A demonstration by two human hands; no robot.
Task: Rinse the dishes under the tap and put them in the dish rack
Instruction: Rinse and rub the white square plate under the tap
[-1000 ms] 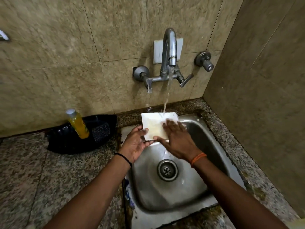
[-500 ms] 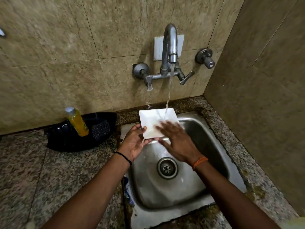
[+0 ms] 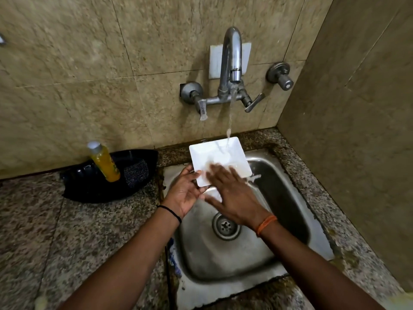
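1. Your right hand [image 3: 232, 195] lies over the near part of the white square plate [image 3: 218, 157], so that part of its face is hidden from you; the fingertips there are smeared by motion blur.
2. Your left hand [image 3: 186, 193] covers the plate's lower left corner, and the fingers beneath the plate cannot be seen.
3. At the upper left edge of the frame, a small pale object [image 3: 2, 39] is cut off and unidentifiable.
4. The label on the yellow bottle [image 3: 104, 162] is too small to read.
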